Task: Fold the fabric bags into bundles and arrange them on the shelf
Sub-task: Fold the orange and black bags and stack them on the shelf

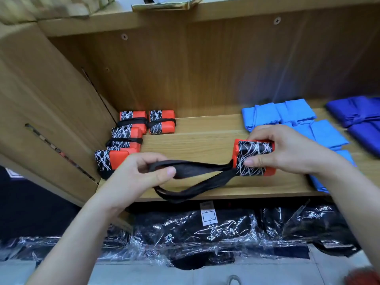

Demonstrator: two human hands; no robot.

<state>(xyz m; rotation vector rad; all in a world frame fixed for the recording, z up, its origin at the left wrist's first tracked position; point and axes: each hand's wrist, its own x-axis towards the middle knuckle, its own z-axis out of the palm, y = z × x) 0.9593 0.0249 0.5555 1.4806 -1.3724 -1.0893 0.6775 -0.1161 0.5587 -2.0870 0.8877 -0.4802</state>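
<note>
My right hand [287, 150] grips a folded orange and black fabric bag bundle [254, 157] with white scribble lines, held just above the wooden shelf [195, 140]. Its black handle straps [195, 173] stretch out to the left, and my left hand [139, 173] pinches the end of them between thumb and fingers. One strap loop hangs over the shelf's front edge. Several finished orange and black bundles [131, 136], each tied with a black strap, lie in rows at the shelf's left end.
Folded light blue bags [292, 118] and dark blue bags [357, 118] lie on the right of the shelf. A cabinet side panel [51, 112] bounds the left. Black items in clear plastic wrap [205, 233] fill the space below.
</note>
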